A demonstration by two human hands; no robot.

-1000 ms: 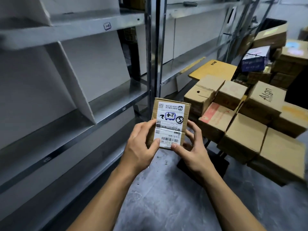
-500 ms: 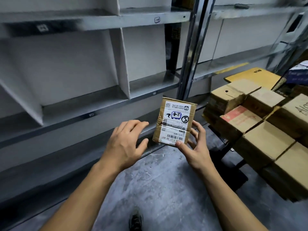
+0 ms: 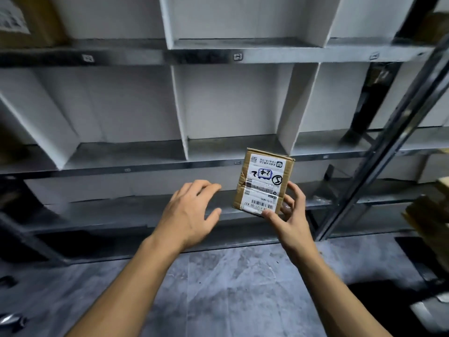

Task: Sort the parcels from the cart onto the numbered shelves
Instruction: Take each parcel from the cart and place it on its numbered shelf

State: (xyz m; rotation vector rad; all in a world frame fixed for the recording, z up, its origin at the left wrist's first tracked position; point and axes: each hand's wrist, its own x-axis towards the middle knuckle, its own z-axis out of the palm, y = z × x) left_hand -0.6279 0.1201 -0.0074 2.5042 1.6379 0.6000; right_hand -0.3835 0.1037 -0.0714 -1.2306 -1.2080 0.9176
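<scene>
A small brown cardboard parcel with a white shipping label, handwritten marks and a barcode stands upright in my right hand, which grips its lower right corner. My left hand hovers a short way to the left of the parcel, fingers spread, holding nothing. Behind them runs the metal shelf unit with white dividers forming bays and small number tags on the shelf edges. The parcel is in front of the middle shelf, below the bay between two dividers.
A dark metal upright slants down at the right. Blurred cardboard boxes on the cart show at the right edge. Another box sits on the top shelf at far left. Grey concrete floor lies below.
The view has swung left to face the shelves, and the cart boxes slid out to the right edge. My left hand let go of the parcel; only my right hand holds it now.
</scene>
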